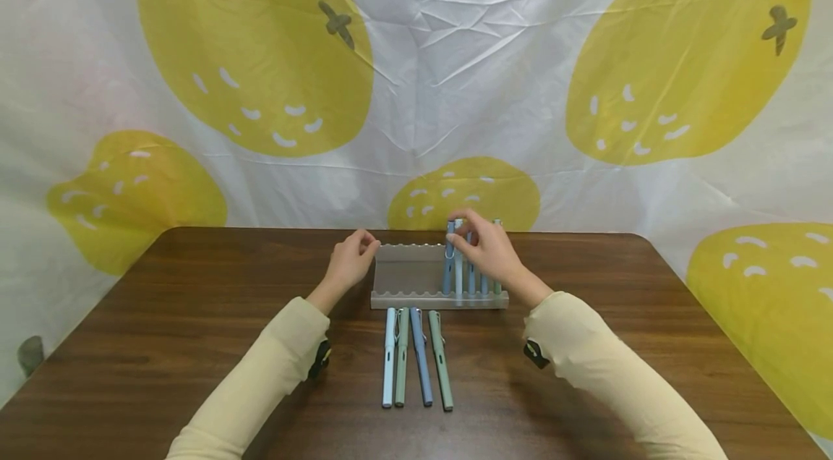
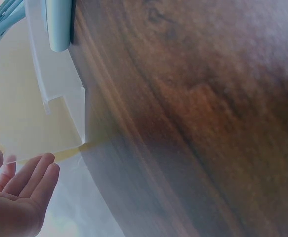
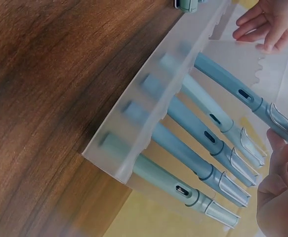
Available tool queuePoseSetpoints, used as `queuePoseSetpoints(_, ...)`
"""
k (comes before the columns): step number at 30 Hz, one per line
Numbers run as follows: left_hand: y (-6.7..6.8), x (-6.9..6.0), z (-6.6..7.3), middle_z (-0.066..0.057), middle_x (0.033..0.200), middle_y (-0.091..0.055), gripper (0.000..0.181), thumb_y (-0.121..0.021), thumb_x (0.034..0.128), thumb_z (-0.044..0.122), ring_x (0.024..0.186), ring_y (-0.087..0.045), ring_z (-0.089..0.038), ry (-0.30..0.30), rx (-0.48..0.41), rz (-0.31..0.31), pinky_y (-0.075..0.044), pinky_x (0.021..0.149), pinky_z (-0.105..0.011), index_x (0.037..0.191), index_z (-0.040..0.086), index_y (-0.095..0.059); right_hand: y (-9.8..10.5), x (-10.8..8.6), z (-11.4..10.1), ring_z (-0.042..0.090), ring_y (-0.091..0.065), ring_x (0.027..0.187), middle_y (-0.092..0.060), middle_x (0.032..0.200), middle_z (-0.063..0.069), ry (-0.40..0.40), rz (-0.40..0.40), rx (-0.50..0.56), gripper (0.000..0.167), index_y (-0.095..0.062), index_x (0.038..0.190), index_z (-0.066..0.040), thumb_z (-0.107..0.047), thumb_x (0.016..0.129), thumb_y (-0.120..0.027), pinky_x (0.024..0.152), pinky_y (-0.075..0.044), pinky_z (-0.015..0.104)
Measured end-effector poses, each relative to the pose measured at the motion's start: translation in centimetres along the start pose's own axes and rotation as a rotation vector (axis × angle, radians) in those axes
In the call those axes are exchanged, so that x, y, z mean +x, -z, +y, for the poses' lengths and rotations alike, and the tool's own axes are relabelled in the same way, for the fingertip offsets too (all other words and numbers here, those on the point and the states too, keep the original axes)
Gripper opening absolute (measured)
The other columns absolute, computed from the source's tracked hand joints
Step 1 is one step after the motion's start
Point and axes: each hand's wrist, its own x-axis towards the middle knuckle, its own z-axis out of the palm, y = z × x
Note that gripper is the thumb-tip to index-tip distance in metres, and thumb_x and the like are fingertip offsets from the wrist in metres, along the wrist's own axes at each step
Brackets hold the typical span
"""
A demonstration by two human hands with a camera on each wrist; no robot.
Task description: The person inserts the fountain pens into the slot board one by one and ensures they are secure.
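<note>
A translucent rack (image 1: 439, 301) with notched edges stands on the table, several pens upright in its right part. My right hand (image 1: 487, 249) pinches the cap end of a blue pen (image 3: 227, 81), the leftmost in the rack; its lower end sits at the rack's front strip. The left hand (image 1: 348, 261) holds the rack's upper left corner between thumb and index finger, the other fingers loosely extended in the left wrist view. Before the rack lie a light blue pen (image 1: 388, 359), a green pen (image 1: 402, 359), a darker blue pen (image 1: 421, 359) and another green pen (image 1: 441, 362).
The brown wooden table (image 1: 260, 257) reaches back to a white cloth (image 1: 416, 105) printed with yellow fruit. The loose pens lie close to the rack's front edge, between the two forearms.
</note>
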Motion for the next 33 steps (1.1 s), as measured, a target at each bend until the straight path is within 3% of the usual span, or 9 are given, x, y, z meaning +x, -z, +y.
queuePoseSetpoints(13, 0.02, -0.06, 0.02, -0.011, 0.095, -0.06, 0.019, -0.049, 0.091, 0.022, 0.09, -0.057, -0.026, 0.004, -0.006, -0.002, -0.044, 0.072, -0.04, 0.096, 0.004, -0.056, -0.32, -0.08, -0.03, 0.012, -0.042, 0.046, -0.064, 0.078, 0.001, -0.04, -0.042, 0.041, 0.023, -0.052, 0.109, -0.013, -0.017, 0.087, -0.057, 0.045, -0.035, 0.029)
queuePoseSetpoints(23, 0.04, 0.01, -0.03, -0.012, 0.096, -0.061, 0.018, -0.05, 0.0906, 0.02, 0.091, -0.057, -0.027, -0.001, -0.003, 0.007, -0.043, 0.074, -0.041, 0.095, 0.004, -0.056, -0.36, -0.16, 0.32, 0.009, -0.044, 0.053, -0.054, 0.078, 0.0, -0.036, -0.098, -0.104, 0.044, -0.049, 0.119, -0.01, -0.017, 0.079, -0.067, 0.048, -0.037, 0.028)
queuePoseSetpoints(33, 0.05, -0.12, 0.06, -0.012, 0.096, -0.06, 0.019, -0.049, 0.0909, 0.021, 0.092, -0.057, -0.028, -0.003, -0.009, 0.004, -0.043, 0.074, -0.041, 0.095, 0.004, -0.056, -0.52, -0.53, 0.61, 0.008, -0.045, 0.05, -0.051, 0.064, -0.006, -0.064, -0.139, -0.131, 0.053, -0.042, 0.127, -0.016, -0.019, 0.08, -0.066, 0.046, -0.037, 0.027)
